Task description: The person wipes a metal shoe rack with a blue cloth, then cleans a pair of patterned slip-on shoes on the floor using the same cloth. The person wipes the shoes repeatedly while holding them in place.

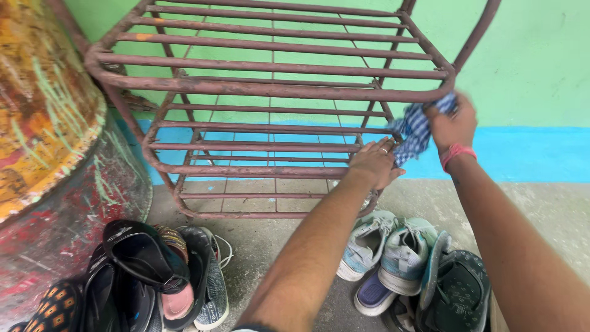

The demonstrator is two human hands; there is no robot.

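A rusty red-brown metal shoe rack (270, 86) with three barred shelves stands against a green and blue wall. My right hand (452, 126) grips a blue-and-white checked cloth (415, 129) and presses it against the rack's right front corner post, just under the top shelf. A pink band circles that wrist. My left hand (373, 163), with a ring on one finger, rests on the right end of the middle shelf's front bar, fingers curled over it.
A large painted metal drum (55, 166) stands at the left. A heap of dark sandals and slippers (153, 276) lies on the concrete floor by the drum. Pale sneakers (387, 252) and dark shoes (458, 289) lie under my right arm.
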